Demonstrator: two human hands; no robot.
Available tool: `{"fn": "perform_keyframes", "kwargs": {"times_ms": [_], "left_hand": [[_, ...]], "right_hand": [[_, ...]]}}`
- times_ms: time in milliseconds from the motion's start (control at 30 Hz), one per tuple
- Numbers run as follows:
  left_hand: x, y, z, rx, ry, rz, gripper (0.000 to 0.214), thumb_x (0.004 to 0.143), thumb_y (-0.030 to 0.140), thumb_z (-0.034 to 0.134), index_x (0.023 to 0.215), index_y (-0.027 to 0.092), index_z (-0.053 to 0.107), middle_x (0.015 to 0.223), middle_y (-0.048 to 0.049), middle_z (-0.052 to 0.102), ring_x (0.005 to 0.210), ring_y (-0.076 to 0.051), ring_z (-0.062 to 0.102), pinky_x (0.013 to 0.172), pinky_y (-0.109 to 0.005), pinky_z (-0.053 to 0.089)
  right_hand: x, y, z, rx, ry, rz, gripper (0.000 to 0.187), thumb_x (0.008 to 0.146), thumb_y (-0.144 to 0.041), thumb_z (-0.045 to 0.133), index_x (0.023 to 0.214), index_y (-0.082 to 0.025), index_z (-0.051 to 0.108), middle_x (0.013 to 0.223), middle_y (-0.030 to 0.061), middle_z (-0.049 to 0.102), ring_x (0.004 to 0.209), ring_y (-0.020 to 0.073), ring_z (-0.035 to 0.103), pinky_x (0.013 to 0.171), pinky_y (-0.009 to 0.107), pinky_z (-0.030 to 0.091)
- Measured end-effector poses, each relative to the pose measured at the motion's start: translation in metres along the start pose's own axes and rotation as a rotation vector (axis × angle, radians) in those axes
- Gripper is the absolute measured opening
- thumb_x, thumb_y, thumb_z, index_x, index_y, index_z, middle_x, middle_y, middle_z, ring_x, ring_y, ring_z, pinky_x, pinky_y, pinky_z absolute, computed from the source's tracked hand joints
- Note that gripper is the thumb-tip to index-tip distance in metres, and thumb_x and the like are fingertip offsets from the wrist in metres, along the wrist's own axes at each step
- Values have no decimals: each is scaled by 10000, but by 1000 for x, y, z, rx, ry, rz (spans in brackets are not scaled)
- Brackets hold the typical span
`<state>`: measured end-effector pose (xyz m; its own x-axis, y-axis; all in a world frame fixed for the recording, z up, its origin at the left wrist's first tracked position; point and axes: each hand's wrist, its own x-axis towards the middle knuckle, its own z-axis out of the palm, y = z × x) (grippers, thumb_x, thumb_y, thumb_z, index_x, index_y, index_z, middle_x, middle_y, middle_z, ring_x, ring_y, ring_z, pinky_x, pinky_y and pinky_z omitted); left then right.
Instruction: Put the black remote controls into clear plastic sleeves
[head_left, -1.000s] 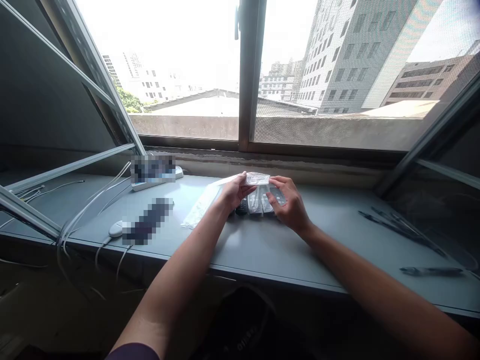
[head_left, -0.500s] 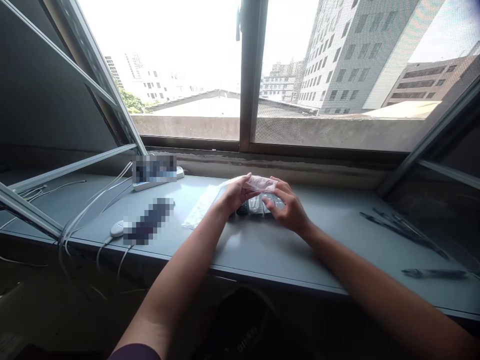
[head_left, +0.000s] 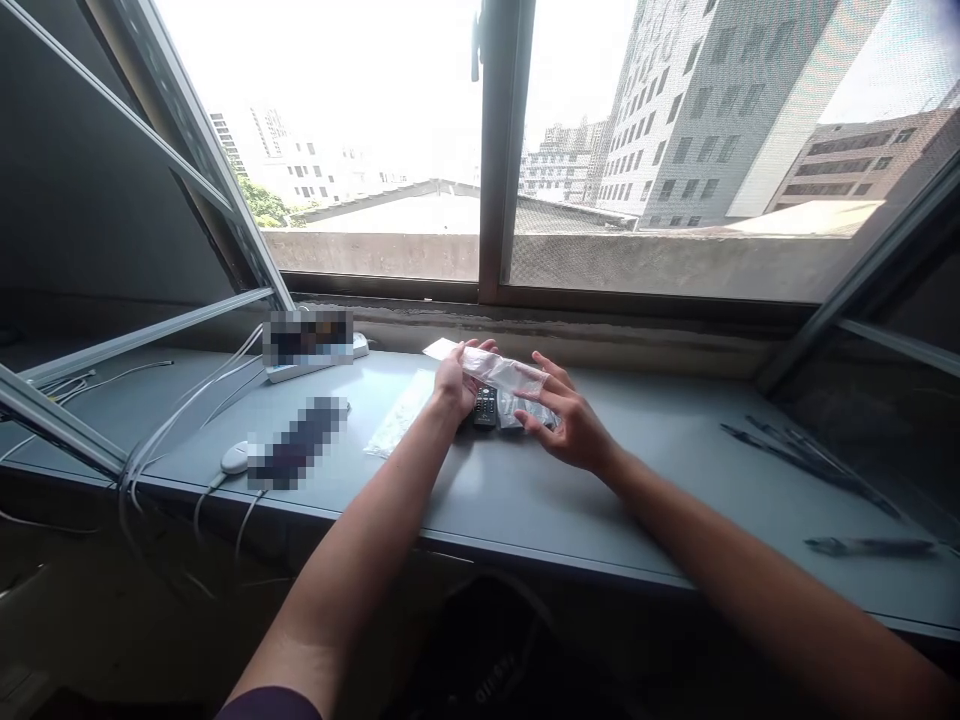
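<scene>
A clear plastic bag is stretched between both hands above the grey counter. My left hand pinches the bag's left end, fingers closed. My right hand holds the right end between thumb and forefinger, other fingers spread. Under the bag lie a dark remote control and bagged remotes side by side on the counter. Another flat clear bag lies just left of my left hand.
A white mouse, a blurred dark object and a power strip with white cables occupy the left of the counter. Dark thin tools lie at the right. The window frame rises behind.
The bag has been pulled out longer and tilted, its left end raised. My right hand has slid down and right, its fingers spreading; the dark remote now shows beneath.
</scene>
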<state>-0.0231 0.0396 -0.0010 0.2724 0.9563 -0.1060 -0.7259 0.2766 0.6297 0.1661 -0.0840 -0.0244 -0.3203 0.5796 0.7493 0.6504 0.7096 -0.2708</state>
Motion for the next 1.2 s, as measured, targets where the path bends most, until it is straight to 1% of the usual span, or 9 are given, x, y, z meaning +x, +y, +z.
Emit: {"fn": "perform_keyframes", "kwargs": {"times_ms": [100, 233, 300, 400, 500, 667, 867, 1067, 1200], "left_hand": [[7, 5, -4, -135, 108, 38, 278, 1138, 260, 421, 1243, 162, 659, 1121, -137, 816, 964, -216, 803, 870, -338, 639], [12, 7, -6, -206, 154, 29, 227, 1103, 217, 475, 1176, 149, 679, 1002, -98, 787, 840, -193, 778, 842, -319, 630], [12, 8, -6, -227, 179, 37, 205, 1086, 184, 489, 1132, 145, 686, 929, -76, 763, 779, -172, 758, 825, -297, 621], [12, 11, -6, -242, 204, 80, 213, 1068, 137, 476, 1090, 145, 688, 866, -63, 748, 740, -152, 748, 811, -272, 617], [12, 14, -7, -248, 201, 100, 236, 1072, 138, 456, 1064, 139, 692, 841, -71, 752, 741, -153, 755, 803, -265, 621], [17, 18, -13, -290, 212, 88, 384, 1146, 257, 350, 1030, 130, 694, 853, -92, 750, 739, -166, 754, 783, -277, 625], [22, 23, -20, -294, 326, 152, 384, 1147, 217, 342, 967, 160, 677, 745, -24, 673, 600, -115, 647, 683, -220, 572], [20, 24, -18, -282, 313, 158, 429, 1174, 283, 302, 1099, 135, 697, 838, -66, 749, 678, -141, 710, 749, -249, 607], [19, 23, -19, -269, 285, 148, 474, 1179, 325, 276, 1233, 132, 705, 918, -99, 789, 732, -165, 741, 784, -278, 627]], "right_hand": [[1, -2, -2, 16, -11, -6, 343, 1045, -328, 731, 1378, -266, 787, 1616, 116, 648, 1662, 404, 389, 1274, 707, 452], [-1, -5, -2, 53, -84, -36, 544, 1051, -315, 721, 1588, -282, 641, 1531, 126, 711, 1656, 390, 411, 1256, 687, 485], [-2, -5, -1, 47, -113, -40, 598, 1049, -318, 728, 1631, -297, 595, 1579, 130, 674, 1646, 390, 430, 1258, 680, 485], [-3, -5, 0, 27, -131, -36, 566, 1045, -306, 733, 1600, -309, 627, 1684, 123, 577, 1625, 396, 461, 1263, 680, 480], [-2, -6, -1, 33, -131, -33, 572, 1048, -303, 731, 1608, -321, 619, 1680, 115, 581, 1624, 392, 462, 1263, 683, 481], [-2, -7, -3, 56, -117, -38, 563, 1063, -316, 718, 1617, -332, 613, 1678, 109, 582, 1622, 381, 467, 1273, 681, 475], [-1, -8, -3, 54, -93, -56, 611, 1065, -312, 717, 1656, -349, 565, 1675, 108, 581, 1622, 375, 467, 1278, 697, 468], [-1, -11, -3, 45, -73, -46, 575, 1068, -307, 708, 1632, -316, 593, 1675, 133, 571, 1599, 375, 499, 1271, 673, 486], [-1, -11, -3, 41, -73, -62, 576, 1070, -300, 692, 1634, -351, 586, 1638, 89, 622, 1596, 370, 503, 1271, 672, 490]]}}
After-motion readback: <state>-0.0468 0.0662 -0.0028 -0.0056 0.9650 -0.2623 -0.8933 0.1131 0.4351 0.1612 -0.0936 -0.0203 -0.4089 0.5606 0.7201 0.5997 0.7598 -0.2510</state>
